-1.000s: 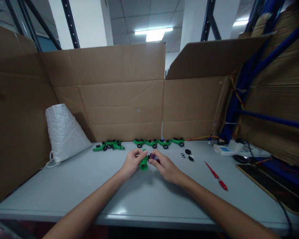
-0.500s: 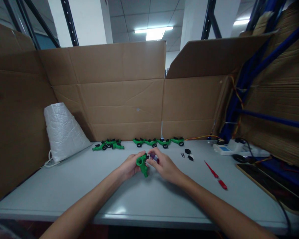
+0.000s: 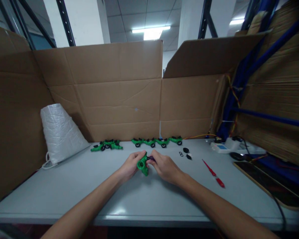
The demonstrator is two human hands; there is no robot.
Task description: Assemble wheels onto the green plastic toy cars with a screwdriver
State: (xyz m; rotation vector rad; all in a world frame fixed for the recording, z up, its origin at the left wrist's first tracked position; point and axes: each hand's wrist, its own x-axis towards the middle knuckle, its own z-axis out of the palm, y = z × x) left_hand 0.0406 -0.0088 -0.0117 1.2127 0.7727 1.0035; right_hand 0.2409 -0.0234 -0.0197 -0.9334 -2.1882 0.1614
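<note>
My left hand [image 3: 130,166] grips a green pipe fitting [image 3: 143,165], whose round opening faces me. Pinched in the fingers of my right hand [image 3: 166,167] is a small dark purple part [image 3: 151,158], partly hidden by the fingertips. It meets the right side of the fitting; how deep it sits cannot be made out. Both hands are held just above the grey-white table [image 3: 129,202]. Beyond them stand a row of green fittings [image 3: 162,142] with black parts and a cluster of similar green fittings [image 3: 107,145] to the left.
Right of my hands lie small black rings [image 3: 181,154], black discs [image 3: 186,150] and a slim red pointed tool [image 3: 213,173]. A power strip [image 3: 221,147] and a dark board [image 3: 266,184] sit farther right. A silvery-white bag [image 3: 61,134] leans against cardboard walls [image 3: 109,99].
The purple part in my right hand has come closer to the green fitting and shows less between the fingers. The view has shifted slightly; the table items stay put.
</note>
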